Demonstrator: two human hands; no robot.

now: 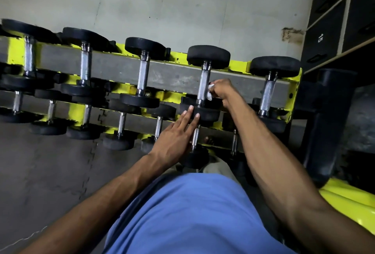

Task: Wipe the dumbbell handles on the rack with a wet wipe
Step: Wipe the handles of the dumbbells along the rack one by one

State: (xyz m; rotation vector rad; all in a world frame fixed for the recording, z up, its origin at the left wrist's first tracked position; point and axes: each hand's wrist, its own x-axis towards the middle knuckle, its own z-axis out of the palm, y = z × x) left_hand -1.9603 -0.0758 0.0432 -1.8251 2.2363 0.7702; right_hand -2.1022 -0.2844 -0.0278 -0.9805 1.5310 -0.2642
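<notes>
Both hands work near the right end of the rack's [295, 91] top row. Right hand [221, 90] is curled round a white wipe [210, 91], pressing it against a dumbbell handle [203, 83]; left hand [178, 134] lies flat, fingers straight, on that dumbbell's near head [205, 114]. Wiping this handle looks underway; next comes rubbing along its length, then the last handle [267, 93] by the right edge. Most of the wipe is hidden in the fist, and the rack's left end is cut off
</notes>
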